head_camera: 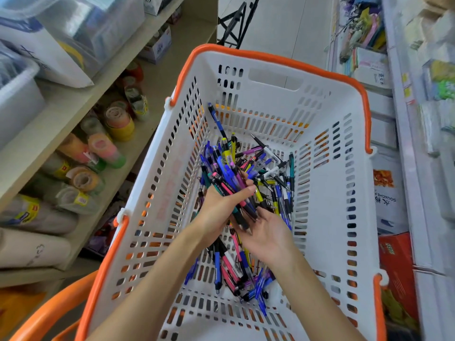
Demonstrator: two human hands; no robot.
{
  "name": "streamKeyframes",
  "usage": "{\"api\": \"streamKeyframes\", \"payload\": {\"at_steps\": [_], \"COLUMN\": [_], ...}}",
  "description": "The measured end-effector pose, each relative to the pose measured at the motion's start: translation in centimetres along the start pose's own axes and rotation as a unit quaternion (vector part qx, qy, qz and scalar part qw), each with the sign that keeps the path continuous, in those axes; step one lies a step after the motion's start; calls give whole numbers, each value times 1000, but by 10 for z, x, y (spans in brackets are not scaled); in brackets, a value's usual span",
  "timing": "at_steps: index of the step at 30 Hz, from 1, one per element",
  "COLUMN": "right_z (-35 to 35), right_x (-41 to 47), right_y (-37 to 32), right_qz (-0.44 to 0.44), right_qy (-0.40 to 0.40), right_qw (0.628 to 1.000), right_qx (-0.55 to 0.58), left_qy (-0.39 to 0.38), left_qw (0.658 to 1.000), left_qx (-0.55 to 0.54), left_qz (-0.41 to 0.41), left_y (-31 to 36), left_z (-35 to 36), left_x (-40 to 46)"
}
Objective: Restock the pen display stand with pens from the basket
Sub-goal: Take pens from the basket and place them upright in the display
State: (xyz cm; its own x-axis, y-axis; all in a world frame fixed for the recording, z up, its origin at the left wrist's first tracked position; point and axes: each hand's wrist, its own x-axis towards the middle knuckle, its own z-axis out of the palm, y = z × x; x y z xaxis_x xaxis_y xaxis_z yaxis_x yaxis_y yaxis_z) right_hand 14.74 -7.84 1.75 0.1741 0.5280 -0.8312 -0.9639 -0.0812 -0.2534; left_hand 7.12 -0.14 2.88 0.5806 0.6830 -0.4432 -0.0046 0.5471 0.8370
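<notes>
A white plastic basket (332, 193) with an orange rim and slotted walls filled most of the view, and many pens (246, 264) in blue, yellow, pink, purple and black lay in a loose heap on its bottom. The left hand (219, 207) was inside the basket, its fingers curled around a thick bundle of pens (230, 183) held above the heap. The right hand (268, 230) was just beside it, palm up, its fingers spread and relaxed under the lower tips of the bundle. On the left stood a pale wooden shelf (81, 104) with rolls of tape (118, 119) in several colours and clear storage boxes above. On the right were white racks (406, 143) with paper goods, blurred. The display stand did not show.
</notes>
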Motion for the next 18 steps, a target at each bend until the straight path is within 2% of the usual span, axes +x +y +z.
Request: {"api": "streamKeyframes", "payload": {"at_steps": [4,7,11,15,18], "right_z": [2,3,-1,17,41], "right_x": [-3,-6,-18,-51,-75], "right_y": [-3,-1,-8,-19,-27], "right_qz": [-3,0,-64,-182,-232], "right_qy": [-1,11,21,-32,-78], "right_qw": [998,988,964,903,847], "right_qx": [-64,-152,-256,-387,-471], "left_qy": [-12,-1,-6,-56,-72], "left_qw": [997,997,991,973,972], "left_qx": [47,64,127,212,221], "left_qz": [56,41,40,70,22], "left_y": [-1,3,15,35,46], "left_z": [1,-6,-12,-10,-18], "left_x": [-1,-3,-16,-44,-63]}}
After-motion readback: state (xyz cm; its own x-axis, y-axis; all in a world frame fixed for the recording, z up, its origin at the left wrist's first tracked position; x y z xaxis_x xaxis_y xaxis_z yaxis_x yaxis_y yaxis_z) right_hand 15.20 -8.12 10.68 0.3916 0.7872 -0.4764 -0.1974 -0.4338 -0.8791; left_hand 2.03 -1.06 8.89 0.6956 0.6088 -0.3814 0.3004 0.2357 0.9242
